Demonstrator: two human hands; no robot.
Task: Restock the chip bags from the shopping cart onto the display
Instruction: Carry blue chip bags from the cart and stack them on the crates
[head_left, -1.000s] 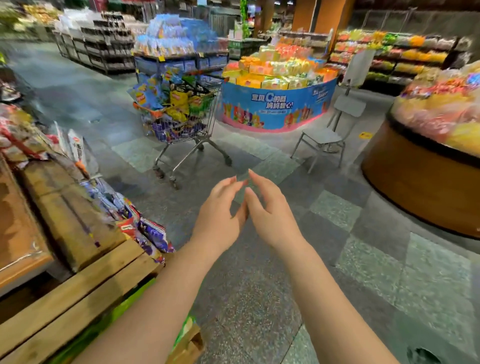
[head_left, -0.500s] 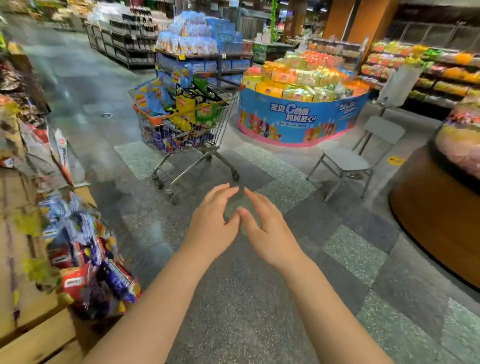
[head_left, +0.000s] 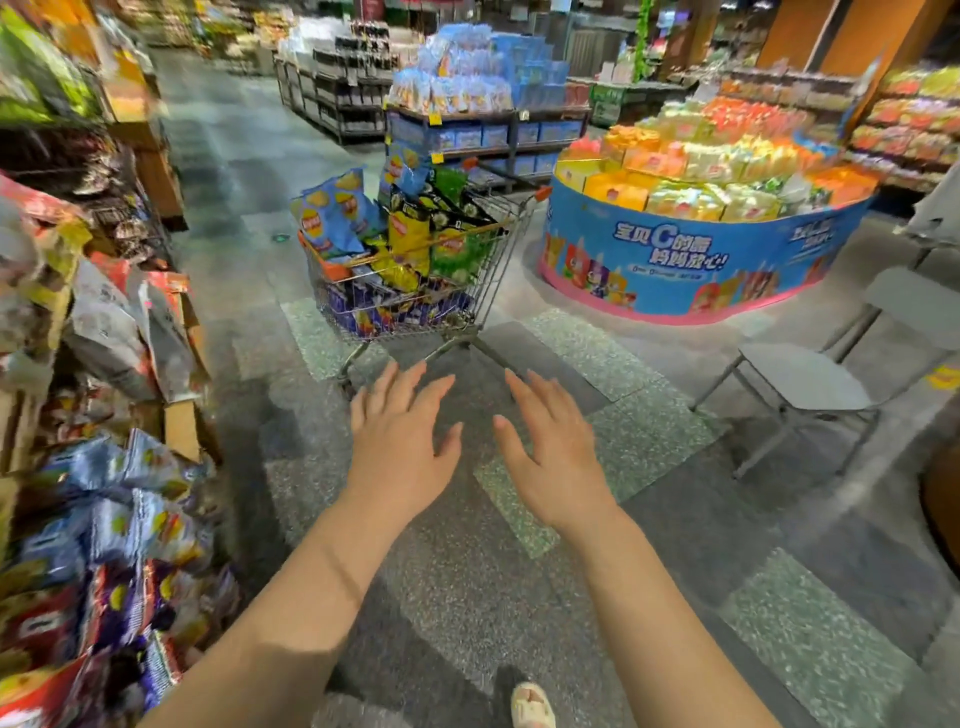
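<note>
Wire shopping cart (head_left: 415, 291) stands on the tiled floor (head_left: 649, 441) ahead, heaped with blue, yellow and green chip bags (head_left: 410, 228). Both hands are empty with fingers spread: the left hand (head_left: 400, 447) and right hand (head_left: 550, 452) reach toward the cart, apart from each other. More bags fill the blurred display (head_left: 104, 519) at left. A grey folding chair (head_left: 810, 379) stands right.

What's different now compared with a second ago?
Both hands, the left hand and right hand, have moved apart, fingers spread, no longer touching. The shopping cart looms nearer as the person walks toward it. Nothing was taken; both hands stay empty, the chip bags still in the cart.
</note>
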